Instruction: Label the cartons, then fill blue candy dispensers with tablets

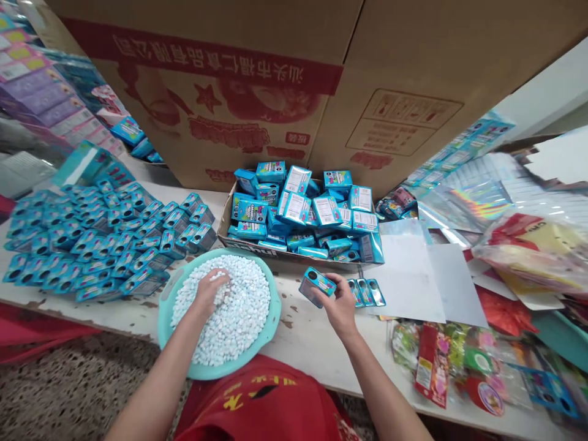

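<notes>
My left hand (212,290) dips into the small white candies (239,312) that fill a round turquoise basin (274,306); its fingers curl around some of them. To the right of the basin, above the table, my right hand (337,300) grips a small blue box (318,283) between thumb and fingers. The box is tilted, with a dark round opening in its blue face. Beside that hand, several blue lids (366,293) lie in a row. Behind both hands sits an open carton (294,256) heaped with blue boxes (297,208).
Many small blue boxes (110,239) stand packed together on the left of the table. A large cardboard box (275,79) rises at the back. White sheets (413,269) and bagged sweets (434,364) lie on the right. The basin overhangs the table's front edge.
</notes>
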The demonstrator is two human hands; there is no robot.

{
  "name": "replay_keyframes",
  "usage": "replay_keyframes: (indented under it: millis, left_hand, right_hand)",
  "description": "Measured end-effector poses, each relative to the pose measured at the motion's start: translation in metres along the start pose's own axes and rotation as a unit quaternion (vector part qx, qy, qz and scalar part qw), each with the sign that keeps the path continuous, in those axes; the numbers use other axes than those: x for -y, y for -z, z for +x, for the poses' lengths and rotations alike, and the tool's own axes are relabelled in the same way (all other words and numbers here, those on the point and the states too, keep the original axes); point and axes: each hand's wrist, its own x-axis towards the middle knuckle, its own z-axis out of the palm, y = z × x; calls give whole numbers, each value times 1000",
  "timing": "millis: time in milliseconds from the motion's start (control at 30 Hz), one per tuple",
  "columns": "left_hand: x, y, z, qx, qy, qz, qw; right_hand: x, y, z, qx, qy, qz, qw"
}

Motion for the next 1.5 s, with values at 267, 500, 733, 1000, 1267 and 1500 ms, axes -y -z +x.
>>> replay_keyframes:
  millis: [267, 500, 733, 1000, 1267, 1500]
  left_hand:
    - [-15, 4, -10, 108, 90, -311, 940]
    - [-13, 1, -15, 86, 160, -382, 906]
    - [-11, 3, -19, 77, 166, -397, 900]
    - [-57, 0, -62, 80, 55, -434, 896]
    - [-63, -13, -75, -30, -115, -393, 912]
    - [-57, -6, -73, -25, -122, -385, 915]
  right_hand:
    - [-82, -12, -32, -28, -51, -28, 998]
    - [-78, -17, -37, -53, -99, 2, 994]
    - [21, -31, -14, 77, -37, 45, 995]
    - [72, -95, -28, 247, 156, -5, 956]
    - [73, -119, -42, 292, 198, -18, 935]
    - [76, -126, -46, 299, 220, -9, 929]
